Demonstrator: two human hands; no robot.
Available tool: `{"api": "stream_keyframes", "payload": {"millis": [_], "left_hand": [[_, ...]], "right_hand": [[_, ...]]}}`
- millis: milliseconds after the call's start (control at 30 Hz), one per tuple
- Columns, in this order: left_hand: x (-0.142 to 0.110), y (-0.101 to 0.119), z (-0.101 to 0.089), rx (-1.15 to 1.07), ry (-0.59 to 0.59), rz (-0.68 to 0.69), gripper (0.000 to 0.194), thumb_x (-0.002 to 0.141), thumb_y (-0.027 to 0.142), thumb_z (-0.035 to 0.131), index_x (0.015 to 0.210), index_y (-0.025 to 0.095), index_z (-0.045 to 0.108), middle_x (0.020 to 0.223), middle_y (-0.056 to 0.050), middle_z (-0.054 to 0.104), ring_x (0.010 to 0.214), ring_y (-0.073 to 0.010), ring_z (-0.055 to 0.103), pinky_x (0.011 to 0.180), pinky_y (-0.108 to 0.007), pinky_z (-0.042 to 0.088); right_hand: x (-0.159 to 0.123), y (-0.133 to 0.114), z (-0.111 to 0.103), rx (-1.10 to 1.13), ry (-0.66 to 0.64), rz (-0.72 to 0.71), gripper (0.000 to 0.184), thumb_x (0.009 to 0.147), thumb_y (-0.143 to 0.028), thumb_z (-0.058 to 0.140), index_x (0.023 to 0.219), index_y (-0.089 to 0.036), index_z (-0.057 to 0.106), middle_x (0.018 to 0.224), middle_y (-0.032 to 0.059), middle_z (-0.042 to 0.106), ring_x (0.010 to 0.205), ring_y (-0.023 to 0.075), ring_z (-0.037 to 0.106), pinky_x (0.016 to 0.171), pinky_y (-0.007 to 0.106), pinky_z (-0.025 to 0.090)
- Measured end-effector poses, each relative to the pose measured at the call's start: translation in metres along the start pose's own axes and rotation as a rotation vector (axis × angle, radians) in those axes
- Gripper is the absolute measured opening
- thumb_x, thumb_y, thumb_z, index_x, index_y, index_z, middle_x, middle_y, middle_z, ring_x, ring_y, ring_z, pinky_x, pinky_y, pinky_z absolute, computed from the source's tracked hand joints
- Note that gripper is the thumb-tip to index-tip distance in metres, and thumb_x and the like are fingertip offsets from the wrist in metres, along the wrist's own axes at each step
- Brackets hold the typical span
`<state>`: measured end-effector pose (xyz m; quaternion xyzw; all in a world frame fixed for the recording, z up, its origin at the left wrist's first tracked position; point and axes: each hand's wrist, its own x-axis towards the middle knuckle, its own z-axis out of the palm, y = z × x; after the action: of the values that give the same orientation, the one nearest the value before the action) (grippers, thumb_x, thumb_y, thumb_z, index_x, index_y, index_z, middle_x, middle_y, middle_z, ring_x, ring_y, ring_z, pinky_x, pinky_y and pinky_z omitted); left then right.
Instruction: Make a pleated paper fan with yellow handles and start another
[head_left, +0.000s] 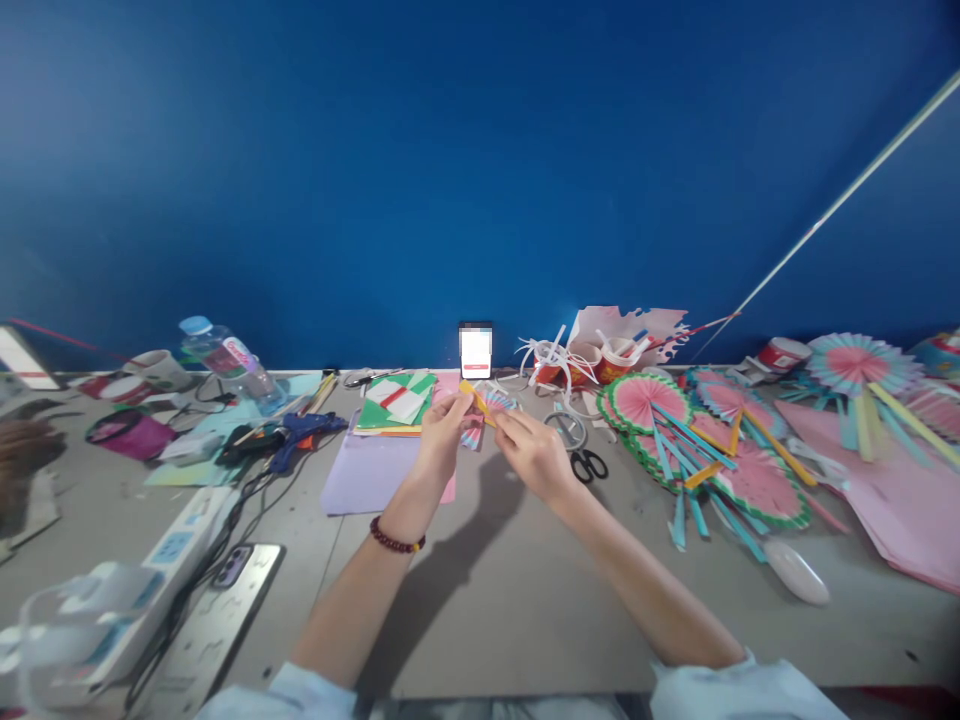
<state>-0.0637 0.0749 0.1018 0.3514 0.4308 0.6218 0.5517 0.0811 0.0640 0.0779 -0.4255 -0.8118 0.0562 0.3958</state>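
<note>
Both my hands meet above the middle of the table, pinching a small yellow paper strip (477,397). My left hand (445,430) grips its left end between thumb and fingers; a dark beaded bracelet (396,537) circles that wrist. On the strip's right end, the fingers of my right hand (531,447) are closed. Just behind and below the strip lies a pink and blue pleated paper fan (472,434), partly covered by my hands. Right of my right hand are black-handled scissors (589,465) and a roll of clear tape (568,430).
A lit phone (475,352) stands against the blue wall. Coloured paper sheets (367,470) lie to the left, beyond them a blue glue gun (300,440), a bottle (232,362) and a power strip (161,570). Finished-looking paper fans (757,480) pile up at right, near paper cups (619,357).
</note>
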Motion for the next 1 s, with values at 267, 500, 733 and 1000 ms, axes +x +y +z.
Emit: {"api": "stream_keyframes", "payload": {"millis": [267,500,733,1000], "left_hand": [[0.001,0.002,0.001,-0.070,0.017,-0.031,0.026,0.059,0.034,0.078,0.062,0.014,0.063,0.059,0.001,0.058,0.055,-0.0075,0.056,0.055,-0.018,0.047],[0.002,0.003,-0.002,-0.078,0.022,-0.007,0.027,0.060,0.036,0.079,0.064,0.013,0.065,0.062,0.000,0.060,0.057,-0.0088,0.058,0.059,-0.021,0.050],[0.001,0.002,0.000,0.026,-0.125,0.007,0.031,0.056,0.035,0.083,0.075,0.014,0.070,0.074,-0.002,0.068,0.065,-0.0114,0.062,0.065,-0.024,0.052],[0.000,0.003,-0.001,0.065,-0.120,0.016,0.019,0.057,0.025,0.079,0.069,0.014,0.070,0.065,0.000,0.065,0.055,-0.0070,0.054,0.052,-0.018,0.043]], "right_hand": [[-0.003,0.011,0.009,0.015,0.062,0.032,0.039,0.087,-0.011,0.046,0.118,-0.024,0.066,0.107,0.0078,0.072,0.096,0.0220,0.068,0.086,0.032,0.053],[0.001,0.009,0.004,0.053,0.041,0.001,0.045,0.085,-0.007,0.043,0.121,-0.024,0.063,0.105,0.0054,0.073,0.089,0.0191,0.069,0.079,0.029,0.054],[0.005,0.001,-0.003,0.331,0.054,0.220,0.033,0.087,-0.021,0.048,0.114,-0.023,0.066,0.085,0.0042,0.073,0.064,0.0159,0.067,0.064,0.027,0.055],[0.015,0.000,-0.014,1.098,-0.110,0.633,0.035,0.075,-0.047,0.069,0.095,-0.019,0.068,0.071,0.0023,0.070,0.056,0.0147,0.065,0.052,0.025,0.053]]}}
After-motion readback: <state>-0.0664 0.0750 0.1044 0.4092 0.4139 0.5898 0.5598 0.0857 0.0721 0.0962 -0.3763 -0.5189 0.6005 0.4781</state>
